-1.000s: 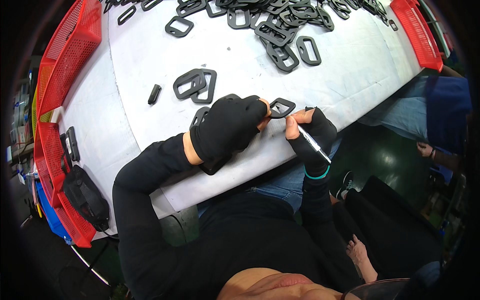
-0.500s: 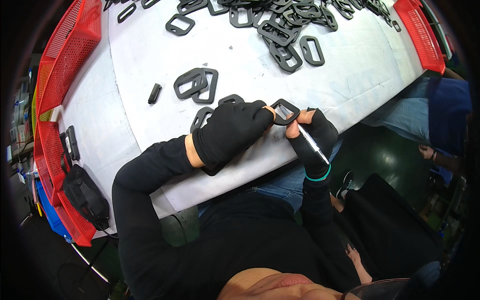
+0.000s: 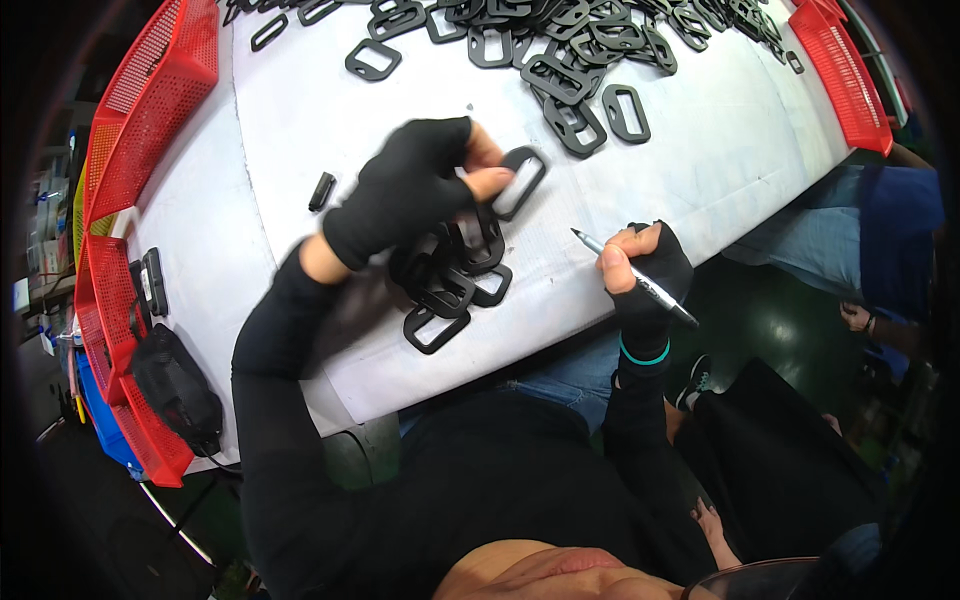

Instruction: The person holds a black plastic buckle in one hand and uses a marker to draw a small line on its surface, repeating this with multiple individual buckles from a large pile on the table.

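Note:
My left hand (image 3: 405,190), in a black fingerless glove, pinches a black oval frame piece (image 3: 516,159) between thumb and fingers above the table. Below it lies a small overlapping group of similar black frames (image 3: 448,334), partly hidden by the hand. At the table's near edge, my right hand (image 3: 645,268) grips a silver marker pen (image 3: 655,292), its uncapped tip pointing up and left. A black pen cap (image 3: 322,191) lies to the left of my left hand.
A large heap of black frames (image 3: 556,80) spreads over the far side of the white table (image 3: 300,110). Red perforated baskets line the left edge (image 3: 155,110) and far right (image 3: 842,80). A black mesh pouch (image 3: 178,390) sits at left. Another person's legs (image 3: 810,220) are at right.
My left hand has moved up and left, carrying a frame away from the pen. My right hand has shifted slightly right and down, still holding the pen, whose tip is now free of the frame.

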`<act>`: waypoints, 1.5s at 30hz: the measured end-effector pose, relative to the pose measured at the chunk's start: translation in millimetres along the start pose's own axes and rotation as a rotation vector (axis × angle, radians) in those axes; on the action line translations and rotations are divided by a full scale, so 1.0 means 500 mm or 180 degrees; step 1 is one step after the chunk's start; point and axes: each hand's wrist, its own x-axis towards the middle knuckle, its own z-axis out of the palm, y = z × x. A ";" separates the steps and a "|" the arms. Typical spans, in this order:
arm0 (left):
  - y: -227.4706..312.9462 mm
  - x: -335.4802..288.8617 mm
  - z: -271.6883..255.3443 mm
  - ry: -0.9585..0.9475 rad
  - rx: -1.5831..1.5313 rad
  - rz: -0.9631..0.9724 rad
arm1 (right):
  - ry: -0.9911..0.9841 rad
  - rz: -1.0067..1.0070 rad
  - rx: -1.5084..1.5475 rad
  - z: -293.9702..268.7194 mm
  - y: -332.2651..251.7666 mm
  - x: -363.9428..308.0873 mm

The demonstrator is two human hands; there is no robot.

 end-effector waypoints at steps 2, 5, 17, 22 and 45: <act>0.013 -0.001 -0.060 -0.0382 0.0292 -0.0497 | 0.0080 0.0111 0.0442 -0.003 -0.002 0.003; -0.010 0.006 -0.079 0.0355 0.1488 0.0540 | 0.0103 0.0107 0.0472 0.003 -0.010 0.008; 0.001 0.154 0.069 0.0316 0.2842 0.2085 | 0.0130 0.0031 0.0402 0.002 0.001 0.006; 0.022 0.157 0.065 -0.0139 0.3066 0.2113 | 0.0188 -0.0033 0.0286 -0.002 0.009 0.005; -0.021 0.092 0.045 0.0757 0.1449 0.1383 | 0.0219 -0.0068 0.0330 0.005 0.003 0.005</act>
